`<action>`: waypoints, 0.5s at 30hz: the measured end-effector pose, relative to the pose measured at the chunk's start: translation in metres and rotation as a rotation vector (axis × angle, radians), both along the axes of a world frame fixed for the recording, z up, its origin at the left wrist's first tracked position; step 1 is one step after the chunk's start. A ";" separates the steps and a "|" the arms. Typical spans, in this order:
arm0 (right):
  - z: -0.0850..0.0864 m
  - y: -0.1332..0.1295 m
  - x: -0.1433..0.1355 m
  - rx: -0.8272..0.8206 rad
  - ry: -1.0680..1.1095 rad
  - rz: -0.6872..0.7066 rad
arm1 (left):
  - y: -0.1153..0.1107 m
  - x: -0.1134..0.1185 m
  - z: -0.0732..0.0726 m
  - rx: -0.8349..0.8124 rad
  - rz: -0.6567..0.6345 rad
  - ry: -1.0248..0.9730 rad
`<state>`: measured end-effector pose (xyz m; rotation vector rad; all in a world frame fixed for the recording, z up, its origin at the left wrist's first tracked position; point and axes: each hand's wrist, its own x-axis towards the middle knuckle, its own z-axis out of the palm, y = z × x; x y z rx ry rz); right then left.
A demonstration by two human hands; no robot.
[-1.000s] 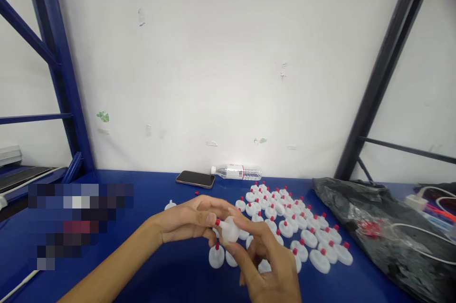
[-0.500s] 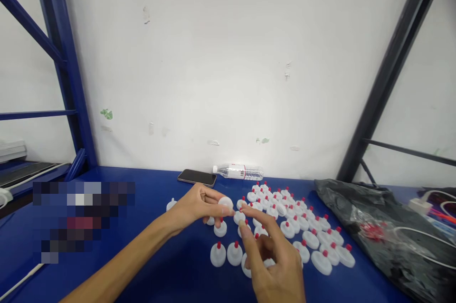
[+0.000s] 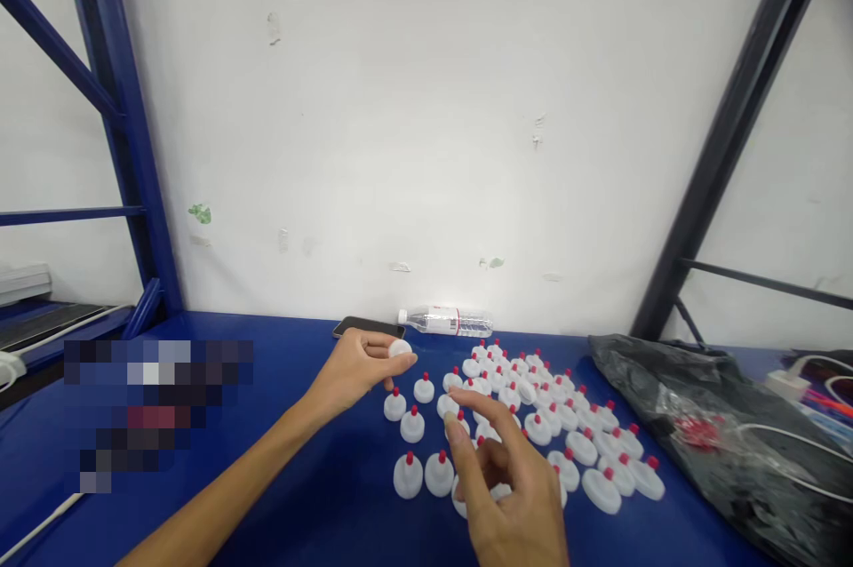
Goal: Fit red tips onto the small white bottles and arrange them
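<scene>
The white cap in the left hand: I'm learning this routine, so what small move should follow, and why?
Probably lower the white cap, pinched in the left hand, onto the bare blue table beside the red-tipped caps; those stand upright in rows, and the right hand holds nothing.

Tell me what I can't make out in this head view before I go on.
- Phone: mostly hidden behind the left hand.
- White cap in the left hand: its underside is covered by the fingers, so a red tip cannot be seen.
- Caps near the right hand: several are hidden under it.
- Black bag: cut off by the right edge; contents unclear.
- Left table area: blurred out by a pixelated patch.
</scene>
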<state>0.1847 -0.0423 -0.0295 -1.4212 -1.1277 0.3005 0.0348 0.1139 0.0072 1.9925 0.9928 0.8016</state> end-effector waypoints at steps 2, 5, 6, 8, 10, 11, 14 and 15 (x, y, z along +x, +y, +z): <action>-0.001 0.000 0.000 -0.011 0.000 0.005 | 0.005 -0.002 -0.003 0.083 0.073 0.050; -0.001 0.000 0.000 -0.021 -0.014 0.001 | 0.013 -0.006 -0.010 0.216 0.170 0.178; -0.002 0.000 0.000 -0.024 -0.022 -0.002 | 0.015 -0.007 -0.013 0.252 0.184 0.230; -0.002 0.000 0.000 -0.030 -0.035 -0.004 | 0.017 -0.009 -0.018 0.310 0.182 0.331; -0.003 0.001 0.000 -0.033 -0.045 0.000 | 0.019 -0.009 -0.024 0.347 0.164 0.424; -0.003 0.001 0.001 -0.033 -0.049 0.005 | 0.019 -0.009 -0.026 0.360 0.158 0.467; -0.005 0.003 0.001 -0.032 -0.051 0.017 | 0.018 -0.008 -0.030 0.396 0.160 0.572; -0.005 0.003 0.001 -0.034 -0.050 0.019 | 0.017 -0.008 -0.030 0.412 0.162 0.600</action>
